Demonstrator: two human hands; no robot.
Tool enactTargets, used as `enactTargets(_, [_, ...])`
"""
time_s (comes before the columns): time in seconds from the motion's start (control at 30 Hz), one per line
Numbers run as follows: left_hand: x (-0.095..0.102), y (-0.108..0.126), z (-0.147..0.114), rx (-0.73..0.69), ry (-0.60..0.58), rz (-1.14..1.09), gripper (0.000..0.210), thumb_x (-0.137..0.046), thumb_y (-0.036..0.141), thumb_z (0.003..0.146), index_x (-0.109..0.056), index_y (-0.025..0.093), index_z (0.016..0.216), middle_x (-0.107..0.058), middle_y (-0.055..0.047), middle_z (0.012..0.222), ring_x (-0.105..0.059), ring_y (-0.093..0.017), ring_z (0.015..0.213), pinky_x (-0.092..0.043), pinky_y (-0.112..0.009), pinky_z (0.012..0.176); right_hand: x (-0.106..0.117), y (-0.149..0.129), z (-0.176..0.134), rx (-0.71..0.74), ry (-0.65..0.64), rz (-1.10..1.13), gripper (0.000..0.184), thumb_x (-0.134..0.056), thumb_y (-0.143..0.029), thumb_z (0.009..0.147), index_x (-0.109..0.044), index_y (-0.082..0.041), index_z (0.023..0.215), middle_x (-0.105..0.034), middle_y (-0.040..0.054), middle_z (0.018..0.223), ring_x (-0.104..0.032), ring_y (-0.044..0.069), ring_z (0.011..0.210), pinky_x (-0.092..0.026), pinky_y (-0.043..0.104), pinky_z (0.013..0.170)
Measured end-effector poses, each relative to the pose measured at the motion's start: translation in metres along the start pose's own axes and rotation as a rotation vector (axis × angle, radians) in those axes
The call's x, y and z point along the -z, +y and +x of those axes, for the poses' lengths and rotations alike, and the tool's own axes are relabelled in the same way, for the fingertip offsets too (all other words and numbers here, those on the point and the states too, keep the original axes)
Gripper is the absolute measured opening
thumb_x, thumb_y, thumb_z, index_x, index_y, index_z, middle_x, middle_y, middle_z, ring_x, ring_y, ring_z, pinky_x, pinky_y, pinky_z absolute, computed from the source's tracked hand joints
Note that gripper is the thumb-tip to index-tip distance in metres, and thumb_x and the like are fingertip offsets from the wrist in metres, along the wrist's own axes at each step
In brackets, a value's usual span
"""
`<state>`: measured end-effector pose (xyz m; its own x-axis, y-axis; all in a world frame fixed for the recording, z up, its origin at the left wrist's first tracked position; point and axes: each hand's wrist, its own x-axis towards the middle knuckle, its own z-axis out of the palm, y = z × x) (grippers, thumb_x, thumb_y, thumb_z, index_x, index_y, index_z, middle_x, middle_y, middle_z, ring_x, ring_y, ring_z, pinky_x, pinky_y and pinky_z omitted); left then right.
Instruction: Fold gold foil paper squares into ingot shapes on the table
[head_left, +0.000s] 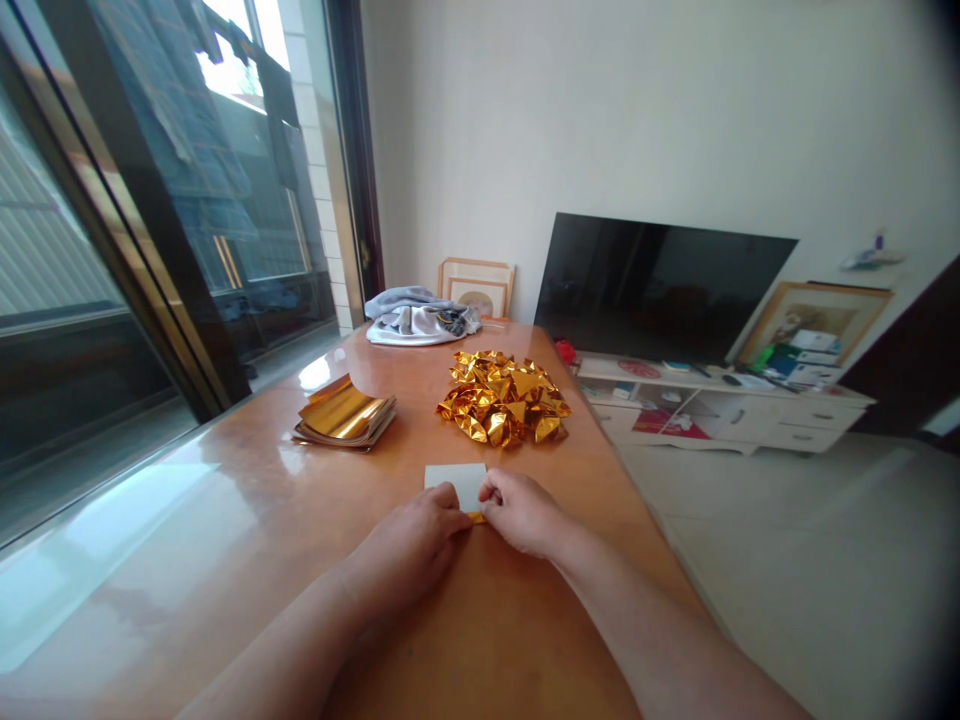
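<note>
A sheet of gold foil paper (457, 477) lies on the table with its pale grey back facing up. Along its near edge a narrow gold strip is folded over. My left hand (427, 520) is closed on that folded edge from the left, thumb and fingers pressed down on it. At the sheet's right edge my right hand (521, 510) is closed too, its fingers curled and pinching the paper. A stack of gold foil sheets (346, 412) sits to the left, its top sheets curling up. Beyond the sheet is a pile of folded gold foil pieces (504, 398).
The glossy wooden table (300, 560) runs away from me, its right edge beside the pile. Bundled grey clothing (416, 317) and framed pictures (476, 285) are at the far end. A television (660, 290) and a white cabinet (750, 415) stand to the right, glass doors (172, 200) on the left.
</note>
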<state>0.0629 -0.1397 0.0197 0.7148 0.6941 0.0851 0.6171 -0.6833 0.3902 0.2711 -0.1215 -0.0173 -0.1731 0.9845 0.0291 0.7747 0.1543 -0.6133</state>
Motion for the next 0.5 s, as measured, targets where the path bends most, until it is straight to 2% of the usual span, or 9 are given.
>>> enactTargets(0.23, [0.0039, 0.0043, 0.0002, -0.040, 0.021, 0.026, 0.028, -0.046, 0.011, 0.088, -0.072, 0.023, 0.088, -0.059, -0.008, 0.097, -0.056, -0.022, 0.096, -0.046, -0.032, 0.086, 0.0016, -0.0037, -0.0004, -0.004, 0.007, -0.030, 0.013, -0.063, -0.017, 0.078, -0.061, -0.022, 0.089, -0.066, -0.0014, 0.081, -0.054, 0.014, 0.072, -0.027, 0.024, 0.058])
enactTargets(0.5, [0.0000, 0.0026, -0.0020, -0.002, 0.020, 0.031, 0.032, -0.047, 0.009, 0.084, -0.069, 0.024, 0.102, -0.059, -0.007, 0.100, -0.056, -0.022, 0.096, -0.047, -0.033, 0.087, 0.0051, -0.0075, -0.0047, 0.041, 0.030, -0.077, 0.008, -0.062, -0.016, 0.081, -0.060, -0.020, 0.087, -0.067, 0.0002, 0.086, -0.055, 0.013, 0.074, -0.029, 0.023, 0.060])
